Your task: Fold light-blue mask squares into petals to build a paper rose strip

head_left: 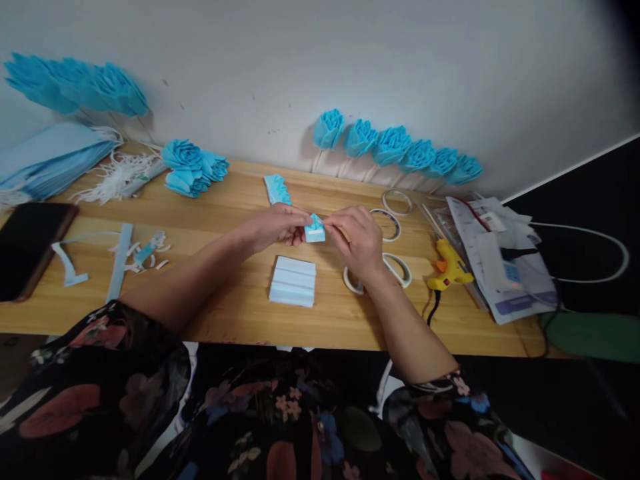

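A small folded piece of blue fabric (315, 230) with a white strip across it is held up over the middle of the wooden table. My left hand (281, 225) pinches its left edge between thumb and fingers. From the other side, my right hand (356, 239) has its fingertips closed on the upper right corner. Just below lies a stack of pale blue pleated squares (293, 281). Behind my left hand rests a row of overlapping folded blue pieces (278, 190). Several tape rolls (398, 269) lie around my right hand, one partly hidden beneath it.
Blue fabric flowers (391, 145) on sticks lean along the wall. More flowers (187, 167), a pile of face masks (55, 160), paper scraps (147, 252) and a phone (35, 250) lie left. A yellow glue gun (450, 265) and plastic packets (520, 293) are at right.
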The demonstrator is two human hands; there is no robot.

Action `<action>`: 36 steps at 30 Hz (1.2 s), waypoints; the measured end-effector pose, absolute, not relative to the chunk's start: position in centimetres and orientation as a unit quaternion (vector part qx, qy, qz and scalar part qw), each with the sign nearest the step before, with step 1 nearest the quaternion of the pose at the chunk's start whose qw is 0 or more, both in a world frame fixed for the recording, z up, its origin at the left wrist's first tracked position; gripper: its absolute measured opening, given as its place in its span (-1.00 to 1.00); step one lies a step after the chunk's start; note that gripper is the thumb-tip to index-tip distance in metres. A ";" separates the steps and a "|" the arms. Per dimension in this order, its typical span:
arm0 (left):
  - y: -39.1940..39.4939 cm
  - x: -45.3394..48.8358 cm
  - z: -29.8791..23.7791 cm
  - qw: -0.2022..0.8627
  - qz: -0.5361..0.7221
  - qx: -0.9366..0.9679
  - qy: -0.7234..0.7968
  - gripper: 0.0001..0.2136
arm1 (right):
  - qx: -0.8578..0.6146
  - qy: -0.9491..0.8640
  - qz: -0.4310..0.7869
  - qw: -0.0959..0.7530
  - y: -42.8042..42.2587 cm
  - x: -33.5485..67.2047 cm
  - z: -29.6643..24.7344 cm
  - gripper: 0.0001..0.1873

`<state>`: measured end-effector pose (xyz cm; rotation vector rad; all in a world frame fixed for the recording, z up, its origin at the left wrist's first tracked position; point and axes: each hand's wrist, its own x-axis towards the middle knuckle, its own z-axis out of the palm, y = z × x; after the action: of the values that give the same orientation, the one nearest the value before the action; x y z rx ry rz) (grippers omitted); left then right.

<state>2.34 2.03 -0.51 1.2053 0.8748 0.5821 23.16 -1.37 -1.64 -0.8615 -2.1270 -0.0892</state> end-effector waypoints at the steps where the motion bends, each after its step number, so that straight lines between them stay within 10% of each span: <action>1: 2.0 2.3 -0.5 0.699 0.263 0.537 0.392 -0.77 | -0.339 -0.845 -0.037 0.411 -1.3 23.2 -1.6 -0.90; 13: 2.2 2.2 -0.6 0.694 0.277 0.528 0.404 -0.78 | -0.354 -0.851 0.021 0.388 -1.2 23.3 -2.0 -0.75; 27: 1.3 2.9 0.3 0.531 0.319 0.655 0.433 -0.78 | -0.415 -0.670 0.424 0.446 -0.9 22.4 -2.6 -0.47; 36: 1.3 3.1 -0.1 0.517 0.337 0.670 0.413 -0.81 | -0.409 -0.693 0.406 0.434 -0.8 22.4 -3.2 -0.51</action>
<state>3.14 1.34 -0.11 1.6082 0.9906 0.8100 22.42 -0.83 -3.18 -1.0183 -1.7248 1.0116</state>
